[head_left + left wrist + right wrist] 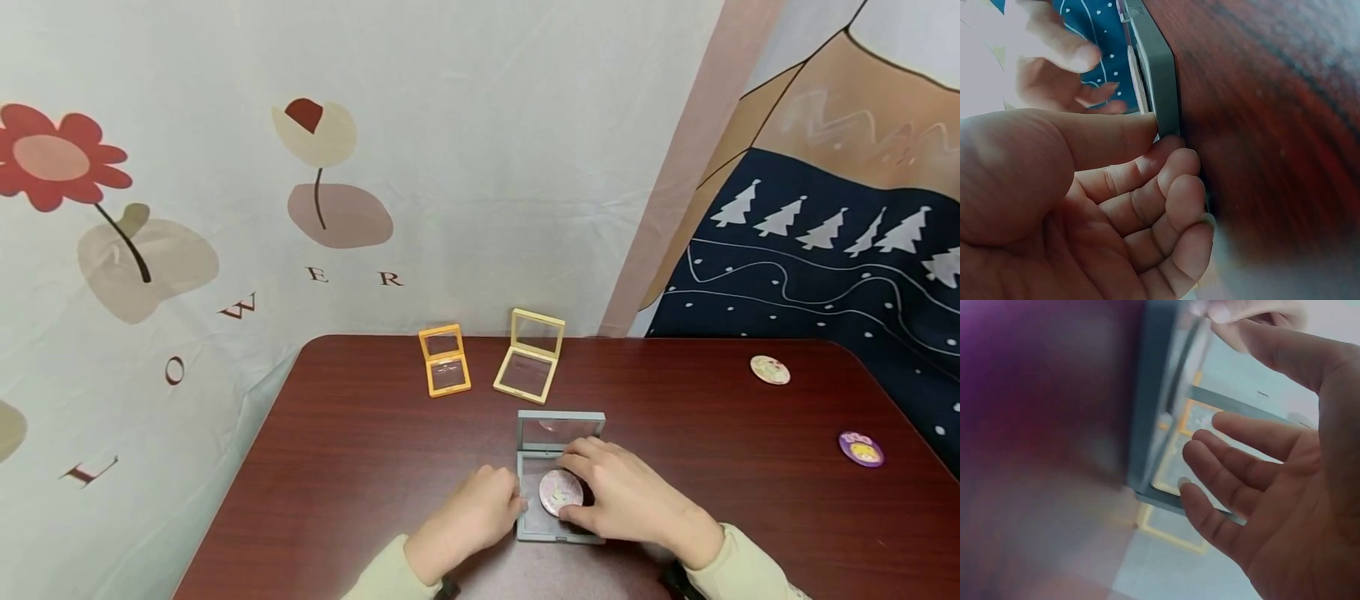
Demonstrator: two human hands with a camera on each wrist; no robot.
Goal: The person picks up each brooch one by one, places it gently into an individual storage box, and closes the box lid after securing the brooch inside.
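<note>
An open grey frame case [558, 529] lies on the dark red table [360, 467], with its lid [561, 429] standing up at the far side. Inside the base lies a round pink badge [558, 493]. My left hand [516, 504] is at the case's left edge. In the left wrist view its thumb and curled fingers [1166, 139] pinch the grey rim [1161, 75]. My right hand [567, 485] arches over the base, thumb and forefinger on either side of the badge. The right wrist view shows the hand [1229, 319] beside the grey frame [1147, 394], its other fingers relaxed.
Two more open cases stand at the back of the table, a small orange one [446, 360] and a pale yellow one [531, 356]. A white badge [770, 369] and a purple badge [861, 449] lie to the right. Printed cloth hangs behind the table.
</note>
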